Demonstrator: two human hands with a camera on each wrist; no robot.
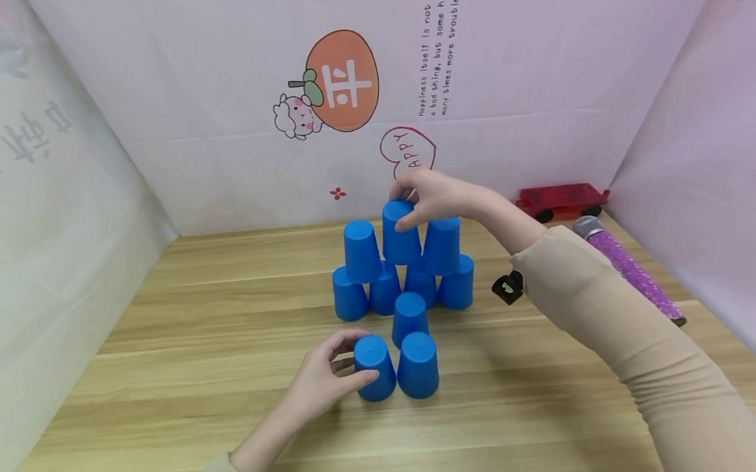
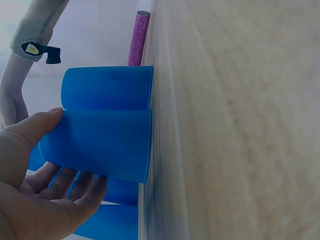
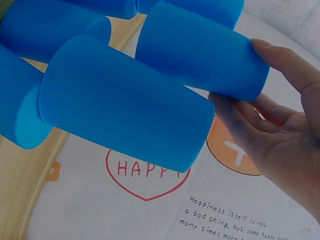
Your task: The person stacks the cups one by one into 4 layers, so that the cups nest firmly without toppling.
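Note:
Blue cups stand upside down on the wooden table. My right hand (image 1: pixel 436 194) pinches a blue cup (image 1: pixel 401 233) near its base, thumb on one side and fingers on the other. That cup is in the second tier, between a left cup (image 1: pixel 362 251) and a right cup (image 1: pixel 443 248). Under this tier is a row of several cups (image 1: pixel 350 294). Nearer me, my left hand (image 1: pixel 324 378) holds the front left cup (image 1: pixel 374 370), thumb and fingers on opposite sides. A front right cup (image 1: pixel 418 368) stands beside it, with another cup (image 1: pixel 410 318) behind the pair.
A purple glittery microphone (image 1: pixel 636 269) lies to the right on the table (image 1: pixel 228 322). Behind it, a red toy wagon (image 1: pixel 565 198) stands against the printed white backdrop (image 1: pixel 216 95). A small black wrist device (image 1: pixel 509 286) shows at my right cuff.

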